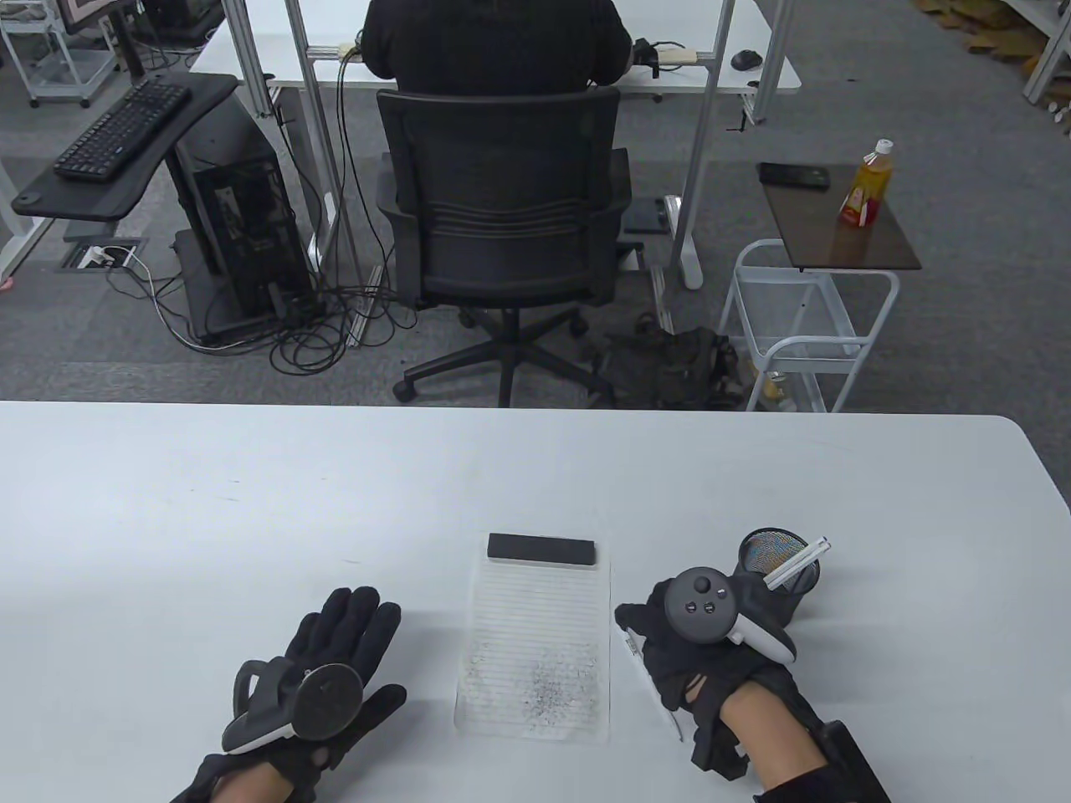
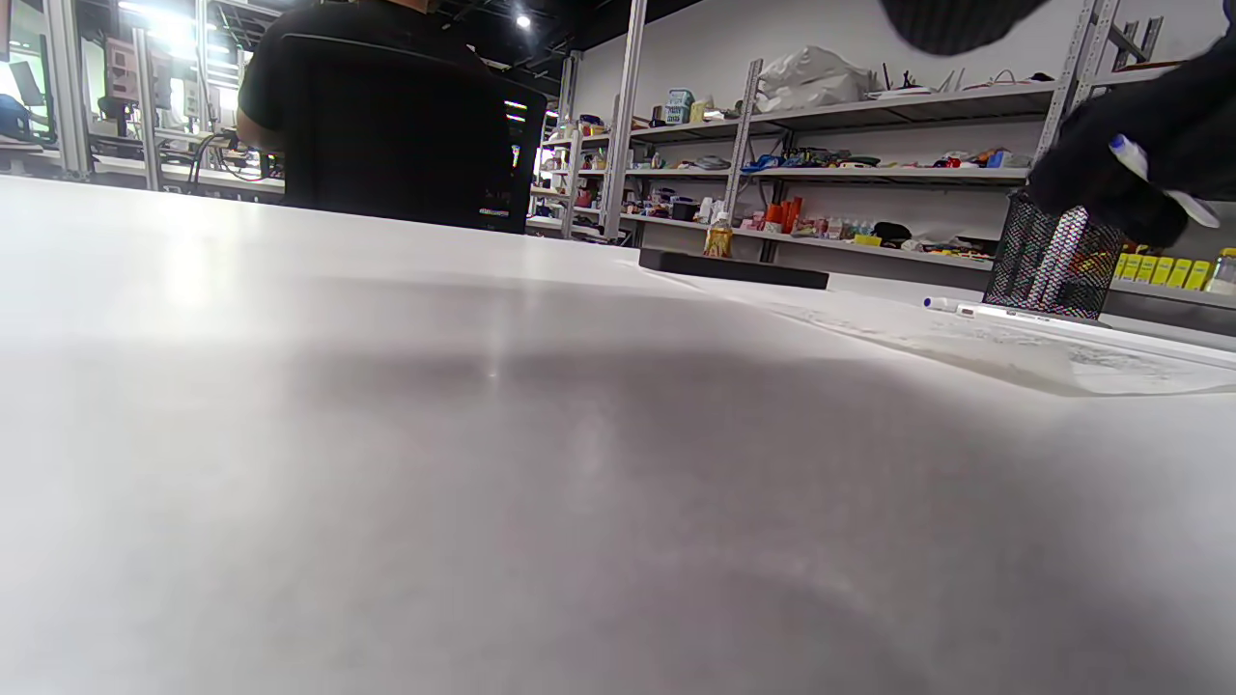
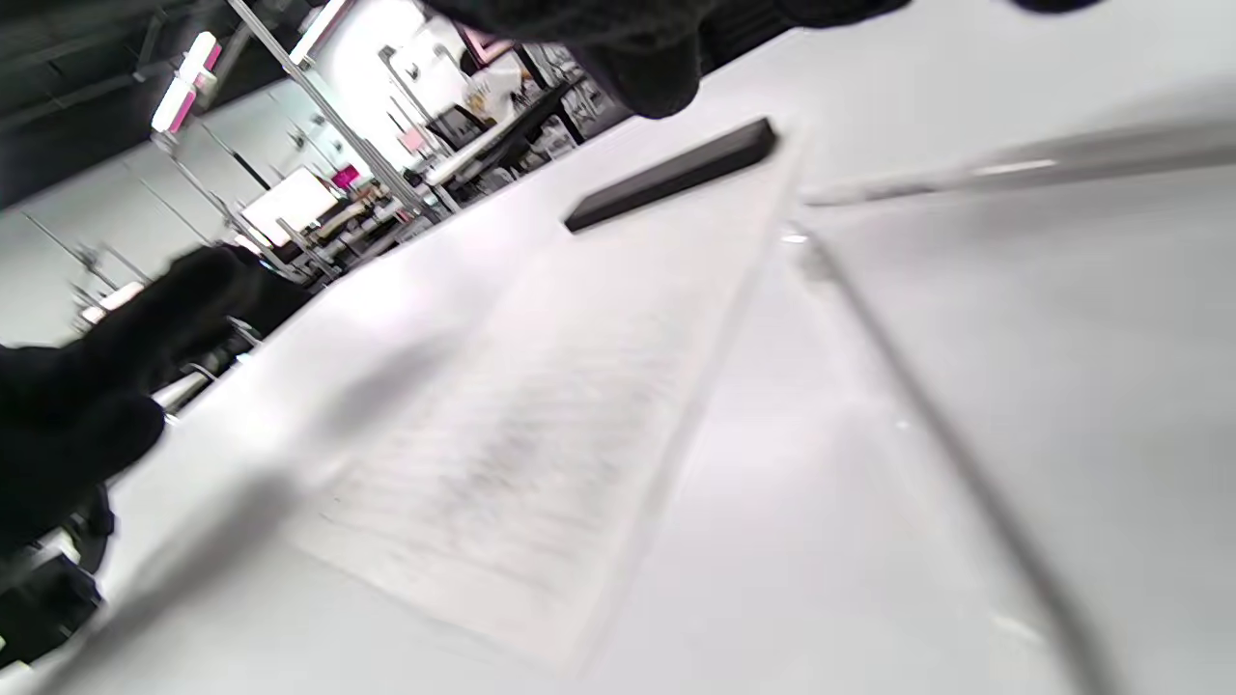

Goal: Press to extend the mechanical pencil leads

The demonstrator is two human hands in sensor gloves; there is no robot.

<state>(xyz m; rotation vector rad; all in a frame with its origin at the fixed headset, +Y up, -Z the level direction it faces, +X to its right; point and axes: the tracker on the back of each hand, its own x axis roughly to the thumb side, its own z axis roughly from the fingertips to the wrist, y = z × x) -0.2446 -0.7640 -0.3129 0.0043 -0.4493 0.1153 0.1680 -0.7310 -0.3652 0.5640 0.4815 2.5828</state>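
My right hand point(image 1: 669, 648) is curled just right of the paper. In the left wrist view it point(image 2: 1101, 183) grips a white mechanical pencil point(image 2: 1159, 188) with a blue end, above the table. In the table view a white pencil point(image 1: 654, 690) shows along this hand's left edge, its tip pointing towards me. Another white pencil point(image 2: 1004, 312) lies on the table in front of the black mesh cup point(image 1: 776, 577), which holds more white pencils point(image 1: 799, 560). My left hand point(image 1: 343, 644) rests flat on the table with fingers spread, holding nothing.
A lined sheet point(image 1: 535, 652) with grey scribbles lies between my hands, with a black block point(image 1: 542, 549) on its far edge. The table's far edge point(image 1: 502, 410) runs behind them. An office chair point(image 1: 502, 209) with a seated person stands beyond it.
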